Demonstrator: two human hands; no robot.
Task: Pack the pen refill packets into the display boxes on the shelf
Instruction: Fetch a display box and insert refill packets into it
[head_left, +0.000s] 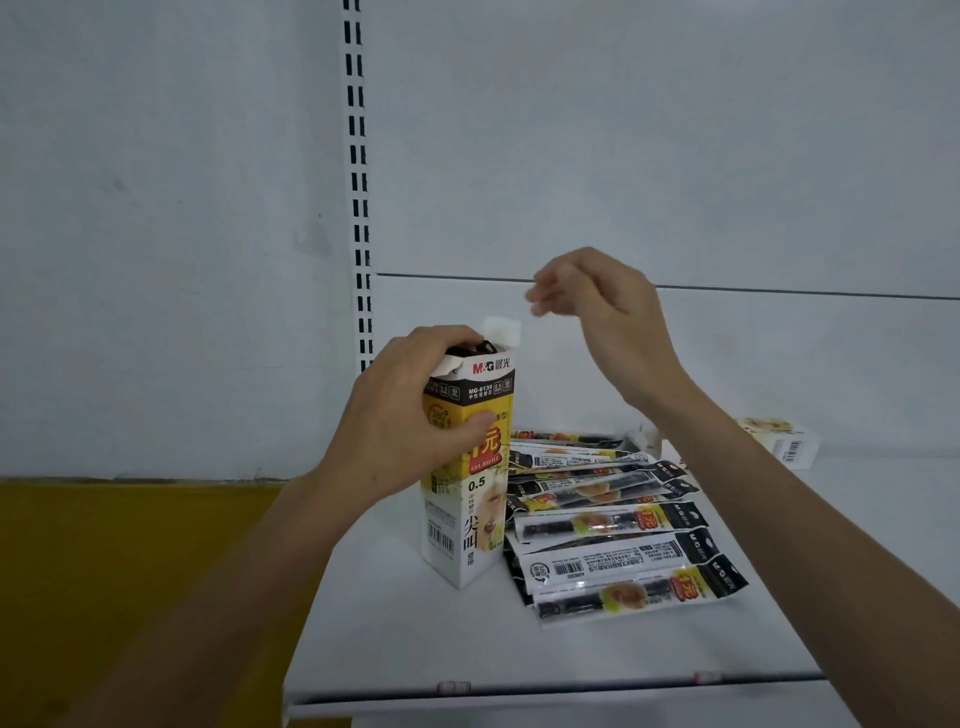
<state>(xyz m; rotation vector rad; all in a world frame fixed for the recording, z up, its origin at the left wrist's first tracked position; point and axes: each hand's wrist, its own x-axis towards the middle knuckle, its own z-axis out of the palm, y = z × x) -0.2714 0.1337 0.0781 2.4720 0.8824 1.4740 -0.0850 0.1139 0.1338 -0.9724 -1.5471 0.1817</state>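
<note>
1. The left hand (410, 415) is gripping the upright display box (470, 519) near its top. The thumb is pressing across the yellow front face, and the fingers are curling over the left edge of the open top.
2. The display box is standing on the white shelf (415, 649), with a white flap (502, 332) sticking up at its far right corner.
3. Dark packet ends (472, 347) are showing inside the opening, just beside the left fingertips.
4. The right hand (597, 306) is hovering above and to the right of the box, apart from it. Its fingers are hanging loosely bent and slightly blurred, with nothing visible between them.
5. A pile of refill packets (613, 530) is lying flat on the shelf just beside the box's right side, under the right wrist and well apart from the right fingers.
6. A second box (779, 439) is lying on its side at the back right of the shelf, beyond the right forearm.
</note>
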